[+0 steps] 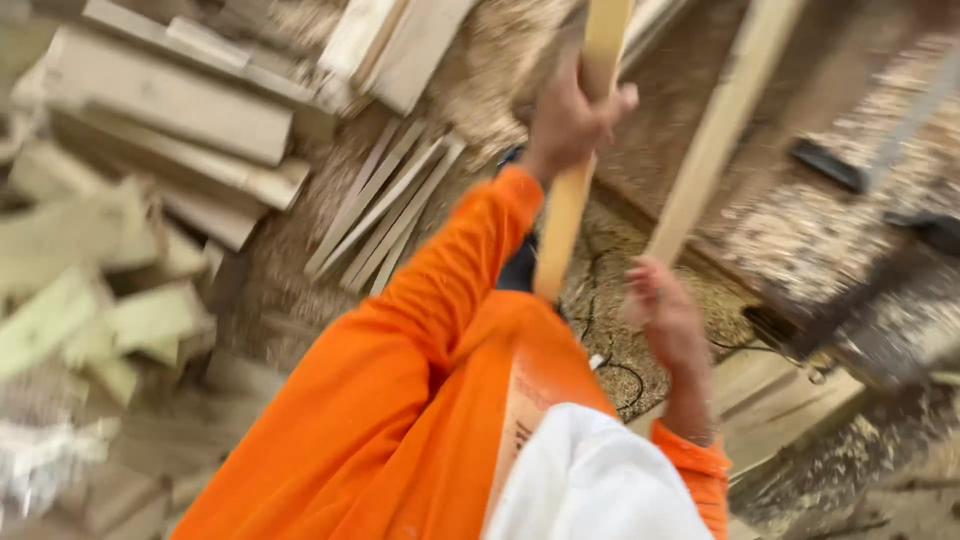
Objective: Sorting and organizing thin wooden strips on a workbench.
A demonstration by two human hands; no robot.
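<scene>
Floor (300,270): covered in sawdust and shavings, thickest toward 12 o'clock and along the 3 o'clock side, where a low dark bench (880,290) carries a heavy layer of chips. Offcuts (150,110) lie stacked loosely from 9 to 11 o'clock, pale boards over greenish blocks (90,320), with a fan of thin slats (385,205) flat on the floor near 11 o'clock and a black cable (615,365) trailing through the dust close to centre. Light is even and diffuse; the view is motion-blurred, and no wall or window can be made out.

Two hands (575,115), two wooden slats (580,170)
</scene>
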